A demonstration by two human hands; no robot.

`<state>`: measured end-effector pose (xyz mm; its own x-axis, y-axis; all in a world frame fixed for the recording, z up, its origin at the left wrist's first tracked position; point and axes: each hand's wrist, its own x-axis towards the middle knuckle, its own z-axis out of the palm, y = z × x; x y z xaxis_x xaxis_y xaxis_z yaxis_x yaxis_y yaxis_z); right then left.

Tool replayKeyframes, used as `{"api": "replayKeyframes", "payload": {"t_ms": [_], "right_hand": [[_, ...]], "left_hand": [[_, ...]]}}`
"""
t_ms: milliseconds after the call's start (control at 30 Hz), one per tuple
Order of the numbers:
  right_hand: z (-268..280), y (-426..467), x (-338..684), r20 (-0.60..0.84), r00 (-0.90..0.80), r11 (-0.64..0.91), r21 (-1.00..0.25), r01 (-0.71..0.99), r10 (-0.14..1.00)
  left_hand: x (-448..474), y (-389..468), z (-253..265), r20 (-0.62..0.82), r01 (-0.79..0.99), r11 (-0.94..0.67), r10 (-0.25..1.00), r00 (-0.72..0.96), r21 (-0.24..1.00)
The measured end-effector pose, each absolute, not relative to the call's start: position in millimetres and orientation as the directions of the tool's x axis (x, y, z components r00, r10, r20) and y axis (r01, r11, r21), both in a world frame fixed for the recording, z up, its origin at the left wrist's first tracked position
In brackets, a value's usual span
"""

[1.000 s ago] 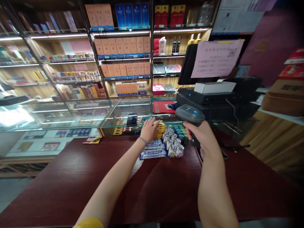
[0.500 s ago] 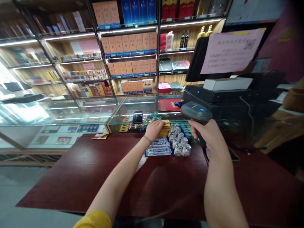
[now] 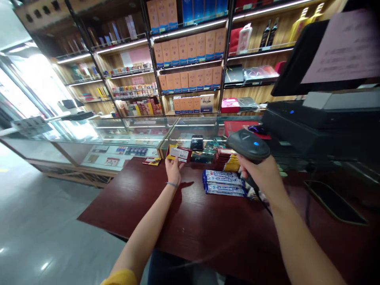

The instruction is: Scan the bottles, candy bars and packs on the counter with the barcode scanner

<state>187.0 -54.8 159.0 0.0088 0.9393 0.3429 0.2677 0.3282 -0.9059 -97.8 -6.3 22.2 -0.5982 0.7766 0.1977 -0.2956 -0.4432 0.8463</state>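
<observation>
My left hand pinches a flat yellow-and-dark-red packet, raised above the counter with its pale, barcode-like label facing me. In my right hand, the fingers wrap the handle of a black barcode scanner; a blue light glows on its top, and its head points left. Below the scanner lies a stack of similar yellow-and-red packets. Nearer me are blue-and-white wrapped bars in rows. Small jars are mostly hidden by my right hand. One matching packet lies at the counter's left back.
The dark red wooden counter meets a glass display case. A phone-like black object rests on the glass. At the right stand a monitor and a black machine. Boxed goods fill the shelves behind.
My left hand has moved from the packet stack to the left, now holding one packet up. My right hand still grips the scanner. The view has shifted right-to-left, showing more floor at left.
</observation>
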Motion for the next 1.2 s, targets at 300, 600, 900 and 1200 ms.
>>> {"api": "replayKeyframes", "payload": {"t_ms": [300,600,900,1200], "right_hand": [[111,-57,131,0.303,-0.375,0.459,-0.761,0.459,0.876],[107,-65,115,0.069,-0.442,0.372,-0.664,0.648,0.894],[116,-70,112,0.014,-0.450,0.362,-0.617,0.699,0.893],[101,-53,131,0.233,-0.432,0.454,-0.716,0.530,0.871]], "left_hand": [[-143,-19,-11,-0.034,-0.515,-0.435,0.739,-0.673,0.738],[-149,-17,-11,-0.156,-0.639,-0.453,0.728,-0.668,0.622],[-151,-15,-11,-0.161,-0.641,-0.467,0.719,-0.676,0.609],[-173,-14,3,-0.183,-0.457,-0.454,0.526,-0.830,0.765]]}}
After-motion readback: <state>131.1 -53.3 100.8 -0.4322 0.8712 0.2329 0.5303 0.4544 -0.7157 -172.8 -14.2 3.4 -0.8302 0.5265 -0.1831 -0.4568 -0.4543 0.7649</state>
